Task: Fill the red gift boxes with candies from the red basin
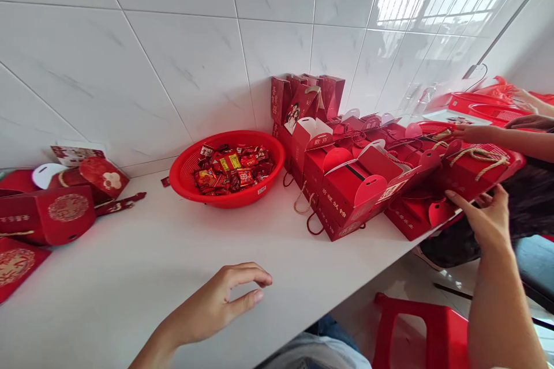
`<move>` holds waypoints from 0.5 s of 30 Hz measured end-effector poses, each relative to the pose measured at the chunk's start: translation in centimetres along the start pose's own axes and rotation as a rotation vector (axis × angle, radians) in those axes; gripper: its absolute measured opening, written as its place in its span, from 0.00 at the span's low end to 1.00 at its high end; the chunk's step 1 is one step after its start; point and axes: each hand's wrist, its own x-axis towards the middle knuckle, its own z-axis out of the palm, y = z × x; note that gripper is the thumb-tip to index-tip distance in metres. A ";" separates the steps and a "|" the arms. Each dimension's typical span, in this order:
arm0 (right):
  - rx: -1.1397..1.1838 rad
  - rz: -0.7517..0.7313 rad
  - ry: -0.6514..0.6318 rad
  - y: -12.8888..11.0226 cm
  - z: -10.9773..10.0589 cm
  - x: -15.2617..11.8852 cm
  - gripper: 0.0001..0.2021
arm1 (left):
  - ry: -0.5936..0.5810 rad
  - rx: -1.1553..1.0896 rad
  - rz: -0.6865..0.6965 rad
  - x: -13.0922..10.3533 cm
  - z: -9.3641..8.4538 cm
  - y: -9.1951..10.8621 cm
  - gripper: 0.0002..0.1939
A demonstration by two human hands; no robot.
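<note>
While the left hand is held over the white table, just off centre between six and seven o'clock, its forearm is angled in from the bottom edge; the fingers are kept together and curved, the thumb is set apart below them, and a half-open C is formed with nothing held in it. Between three and four o'clock, the right hand is reached up from the lower right, with the forearm steep and the wrist bent; the near end of the rope-handled box is grasped in a wide grip, the thumb being laid along its lower edge and the fingers bent at the far corner. That box is tilted above other red boxes, which are packed together toward three o'clock; another person's hand is stretched in near its upper side, but whether contact is made cannot be told. Toward nine o'clock, close to centre, a red basket is filled with wrapped sweets; farther out at nine, more red cartons are seen; between four and five, a red stool is placed beside the table.
</note>
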 end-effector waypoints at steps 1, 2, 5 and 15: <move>-0.001 0.023 0.002 0.4 0.0 0.0 0.47 | -0.001 0.000 -0.001 0.1 0.0 -0.1 0.15; 0.004 0.038 0.009 0.7 -0.1 0.0 0.47 | -0.003 0.001 -0.002 0.1 0.0 -0.1 0.15; 0.044 0.019 0.001 1.3 -0.2 0.0 0.51 | 0.000 0.002 0.009 0.3 0.1 -0.2 0.15; 0.092 0.053 -0.028 0.6 0.1 -1.0 0.41 | 0.000 -0.017 0.008 0.5 0.0 -0.9 0.15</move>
